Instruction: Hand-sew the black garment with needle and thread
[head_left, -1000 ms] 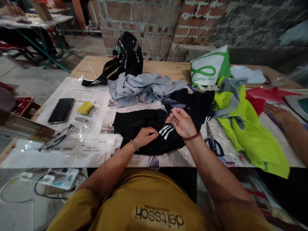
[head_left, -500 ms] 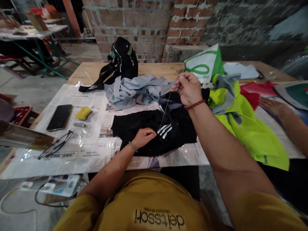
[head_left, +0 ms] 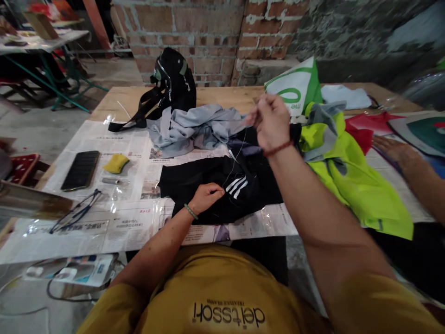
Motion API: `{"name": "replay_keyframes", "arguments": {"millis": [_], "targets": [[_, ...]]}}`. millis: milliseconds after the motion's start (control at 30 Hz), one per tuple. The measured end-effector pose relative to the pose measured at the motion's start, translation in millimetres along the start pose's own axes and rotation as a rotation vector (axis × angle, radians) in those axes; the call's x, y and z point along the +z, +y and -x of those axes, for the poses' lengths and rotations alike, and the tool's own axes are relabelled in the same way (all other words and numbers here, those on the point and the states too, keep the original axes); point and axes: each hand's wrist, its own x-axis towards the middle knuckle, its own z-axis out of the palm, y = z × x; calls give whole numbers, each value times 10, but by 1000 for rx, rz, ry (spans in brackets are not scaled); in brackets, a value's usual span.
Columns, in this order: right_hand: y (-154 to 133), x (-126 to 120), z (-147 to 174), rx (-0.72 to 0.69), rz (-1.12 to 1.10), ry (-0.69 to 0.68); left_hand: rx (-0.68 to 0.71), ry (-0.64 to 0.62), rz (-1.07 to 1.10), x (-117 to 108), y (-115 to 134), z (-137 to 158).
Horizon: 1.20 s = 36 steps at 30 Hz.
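Note:
A black garment [head_left: 194, 174] with three white stripes [head_left: 237, 186] lies spread on newspaper. My left hand [head_left: 207, 197] is closed at its near side, thumb and forefinger pinching the cloth just left of the stripes. Above the far part of the garment, my right hand [head_left: 273, 118] is raised with its fingers pinched together and somewhat blurred. From its fingers a thin pale thread [head_left: 237, 155] runs down in a slack curve to the cloth by my left fingertips. Whether a needle is in the right fingers cannot be made out.
Grey cloth [head_left: 198, 127] and a black bag [head_left: 177, 83] lie behind. On the left are a phone [head_left: 80, 170], yellow sponge [head_left: 116, 163], glasses [head_left: 78, 211] and a clear cup [head_left: 34, 199]. A neon-yellow garment [head_left: 361, 185] and another person's hand [head_left: 396, 150] are right.
The thread, straight and taut before, now hangs in a loose curve. My right hand has shifted slightly and is blurred; my left hand keeps its place on the cloth.

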Motion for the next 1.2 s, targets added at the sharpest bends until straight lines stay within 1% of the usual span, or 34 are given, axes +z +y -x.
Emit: {"name": "replay_keyframes", "arguments": {"millis": [67,100,167,200,267,300,367,467,567,667,767,1000,1200], "targets": [[97,-26,544,141,-14,-140,-20,21,-10,9,-10,-6],[157,-64,819,214,-16,-182,-28,28,-21,13,-16,-11],[291,-188,1286,326,-26,-211,-34,36,-43,21,-28,-19],[361,-269,1452,360,-19,-223,-35,41,-48,26,-32,-21],[500,-447,1625,361,19,-182,-27,39,-49,37,-30,-18],[564,-533,1639,351,30,-143,-17,33,-46,44,-23,-14],[666,-673,1566,339,28,-79,13,10,-54,59,0,1],[747,-764,1385,342,31,-72,53,1,-88,77,37,25],[786,-757,1322,319,51,-71,67,19,-99,86,51,43],[827,-750,1385,282,81,-48,61,32,-86,88,35,50],[863,-768,1463,234,102,-30,47,15,-86,87,11,46],[879,-793,1498,195,136,-76,31,-15,-103,102,36,29],[910,-818,1505,182,163,-107,-52,40,-76,198,21,-14]]}}
